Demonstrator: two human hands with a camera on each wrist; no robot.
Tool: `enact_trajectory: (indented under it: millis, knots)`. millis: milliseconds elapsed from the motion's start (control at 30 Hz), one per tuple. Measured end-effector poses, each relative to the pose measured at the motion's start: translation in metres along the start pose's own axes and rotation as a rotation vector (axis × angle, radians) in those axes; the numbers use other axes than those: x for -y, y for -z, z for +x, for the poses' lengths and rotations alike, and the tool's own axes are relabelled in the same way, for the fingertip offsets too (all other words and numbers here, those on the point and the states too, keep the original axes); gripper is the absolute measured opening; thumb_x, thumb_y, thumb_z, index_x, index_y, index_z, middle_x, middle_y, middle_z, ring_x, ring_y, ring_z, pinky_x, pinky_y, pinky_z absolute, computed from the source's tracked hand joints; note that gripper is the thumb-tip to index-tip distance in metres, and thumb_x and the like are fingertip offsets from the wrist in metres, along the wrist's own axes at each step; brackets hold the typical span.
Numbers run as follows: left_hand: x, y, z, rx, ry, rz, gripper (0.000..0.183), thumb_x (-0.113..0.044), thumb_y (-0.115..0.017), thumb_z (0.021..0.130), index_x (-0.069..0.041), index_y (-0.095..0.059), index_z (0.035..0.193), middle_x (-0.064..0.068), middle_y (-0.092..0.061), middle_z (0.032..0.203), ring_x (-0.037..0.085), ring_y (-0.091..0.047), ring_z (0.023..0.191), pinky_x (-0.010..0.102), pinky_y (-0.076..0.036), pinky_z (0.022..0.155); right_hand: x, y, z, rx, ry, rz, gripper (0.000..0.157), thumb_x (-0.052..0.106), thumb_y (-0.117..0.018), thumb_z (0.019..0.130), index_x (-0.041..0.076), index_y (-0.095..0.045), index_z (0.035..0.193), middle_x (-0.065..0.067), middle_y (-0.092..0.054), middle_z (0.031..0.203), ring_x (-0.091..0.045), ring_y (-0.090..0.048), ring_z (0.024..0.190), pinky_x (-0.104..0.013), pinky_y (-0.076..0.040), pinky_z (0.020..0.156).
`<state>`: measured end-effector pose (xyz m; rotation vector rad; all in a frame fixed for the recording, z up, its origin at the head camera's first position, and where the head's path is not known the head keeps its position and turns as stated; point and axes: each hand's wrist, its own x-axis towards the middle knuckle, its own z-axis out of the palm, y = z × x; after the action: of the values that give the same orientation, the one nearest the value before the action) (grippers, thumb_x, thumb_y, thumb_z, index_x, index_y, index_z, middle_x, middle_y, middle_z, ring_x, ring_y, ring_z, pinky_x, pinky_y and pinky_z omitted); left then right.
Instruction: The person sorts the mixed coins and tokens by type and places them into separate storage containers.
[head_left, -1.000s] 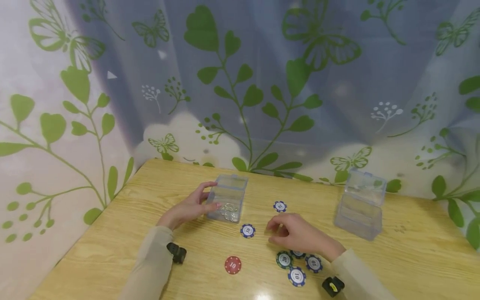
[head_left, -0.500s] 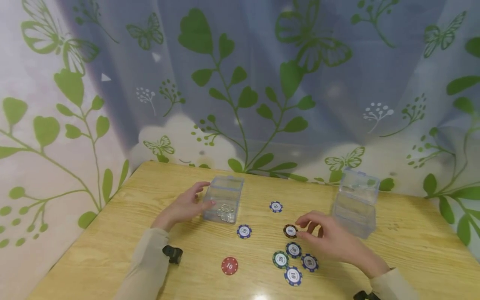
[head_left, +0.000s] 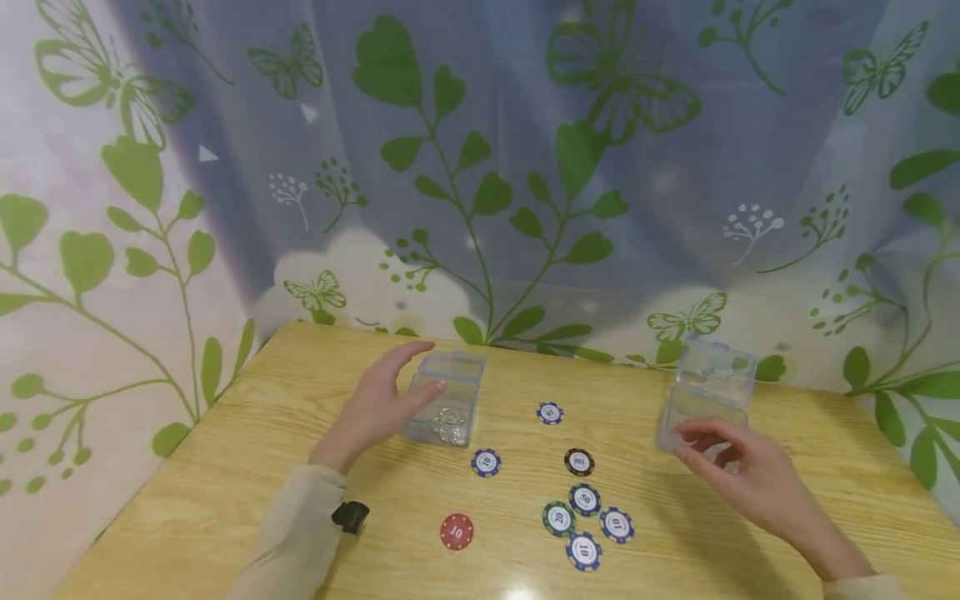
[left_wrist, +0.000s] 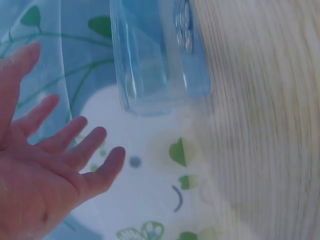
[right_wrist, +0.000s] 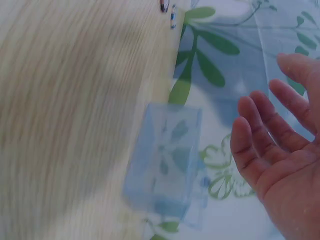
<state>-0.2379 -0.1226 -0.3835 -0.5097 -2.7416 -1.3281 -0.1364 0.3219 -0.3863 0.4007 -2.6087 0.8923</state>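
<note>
My left hand [head_left: 375, 417] hovers beside a clear plastic box [head_left: 462, 390] with its lid tipped back. Shiny, silvery ring-like pieces [head_left: 450, 426] lie inside that box. The left wrist view shows the left fingers [left_wrist: 90, 142] spread apart and holding nothing. On the other side, my right hand [head_left: 757, 479] is raised in front of a second clear box [head_left: 705, 406], also lid-up, and covers its front part in the head view. No object shows in the right palm [right_wrist: 295, 185]; its fingers are loosely bent.
Between the hands lie poker chips: a black 100 chip [head_left: 579, 462], a dark 50 chip [head_left: 585, 499], a green 20 chip [head_left: 558, 518], a red 10 chip [head_left: 457, 532] and several blue-edged ones, such as a blue 10 chip [head_left: 486, 462]. A patterned curtain [head_left: 480, 208] hangs behind the table.
The right hand has left the black 100 chip on the table and moved right, to the right-hand box. The left hand has lifted slightly from its box.
</note>
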Motion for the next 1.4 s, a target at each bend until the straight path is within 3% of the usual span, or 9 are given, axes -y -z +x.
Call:
enact_trajectory:
  millis: [267, 500, 567, 800, 933, 1167, 1400]
  knots:
    - [-0.02, -0.022, -0.001, 0.051, -0.11, -0.023, 0.058, -0.038, -0.071, 0.096, -0.025, -0.051, 0.149, 0.001, -0.048, 0.157, 0.03, -0.041, 0.149, 0.06, -0.035, 0.119, -0.032, 0.013, -0.007, -0.116, -0.079, 0.038, 0.03, 0.013, -0.075, 0.094, 0.012, -0.068, 0.123, 0.028, -0.062, 0.115, 0.017, -0.054, 0.099, -0.009, -0.05, 0.069]
    - [-0.038, -0.044, -0.008, 0.138, -0.177, -0.035, 0.054, -0.038, -0.071, 0.096, -0.024, -0.055, 0.146, 0.001, -0.052, 0.154, 0.028, -0.045, 0.146, 0.057, -0.038, 0.118, -0.064, 0.02, -0.004, -0.126, -0.214, 0.085, 0.054, 0.022, -0.074, 0.096, 0.01, -0.054, 0.145, 0.024, -0.049, 0.133, 0.018, -0.041, 0.111, -0.003, -0.046, 0.077]
    - [-0.042, -0.049, -0.011, 0.182, -0.183, -0.045, 0.053, -0.039, -0.07, 0.097, -0.025, -0.055, 0.146, -0.002, -0.054, 0.153, 0.028, -0.049, 0.143, 0.055, -0.042, 0.116, -0.074, 0.021, -0.004, -0.104, -0.246, 0.087, 0.057, 0.025, -0.071, 0.098, 0.009, -0.05, 0.148, 0.02, -0.048, 0.136, 0.02, -0.038, 0.11, -0.001, -0.044, 0.077]
    - [-0.049, -0.06, -0.017, 0.348, -0.209, -0.072, 0.05, -0.041, -0.066, 0.1, -0.025, -0.055, 0.146, -0.007, -0.056, 0.15, 0.021, -0.056, 0.137, 0.048, -0.045, 0.114, -0.099, 0.022, -0.005, 0.054, -0.345, 0.062, 0.061, 0.034, -0.065, 0.102, 0.005, -0.044, 0.152, -0.027, -0.043, 0.149, 0.025, -0.034, 0.104, -0.007, -0.047, 0.073]
    - [-0.047, -0.063, -0.021, 0.448, -0.216, -0.038, 0.048, -0.043, -0.062, 0.102, -0.024, -0.055, 0.146, -0.006, -0.057, 0.15, 0.022, -0.058, 0.134, 0.046, -0.048, 0.112, -0.108, 0.023, -0.007, 0.155, -0.397, 0.102, 0.064, 0.037, -0.06, 0.104, 0.007, -0.039, 0.156, -0.031, -0.043, 0.15, 0.028, -0.039, 0.098, -0.014, -0.053, 0.073]
    - [-0.038, -0.065, -0.028, 0.622, -0.226, 0.12, 0.045, -0.039, -0.063, 0.101, -0.023, -0.059, 0.143, -0.007, -0.061, 0.144, 0.017, -0.06, 0.13, 0.036, -0.05, 0.109, -0.117, 0.027, -0.007, 0.215, -0.416, 0.182, 0.066, 0.039, -0.053, 0.107, 0.009, -0.029, 0.161, -0.036, -0.043, 0.149, 0.025, -0.05, 0.096, -0.021, -0.06, 0.076]
    - [-0.033, -0.053, -0.036, 0.686, -0.223, 0.242, 0.047, -0.033, -0.073, 0.092, -0.027, -0.062, 0.137, -0.011, -0.06, 0.143, 0.012, -0.053, 0.137, 0.039, -0.041, 0.118, -0.122, 0.033, -0.007, 0.274, -0.405, 0.175, 0.068, 0.037, -0.057, 0.106, 0.015, -0.028, 0.163, -0.036, -0.044, 0.149, 0.024, -0.05, 0.1, -0.02, -0.057, 0.076]
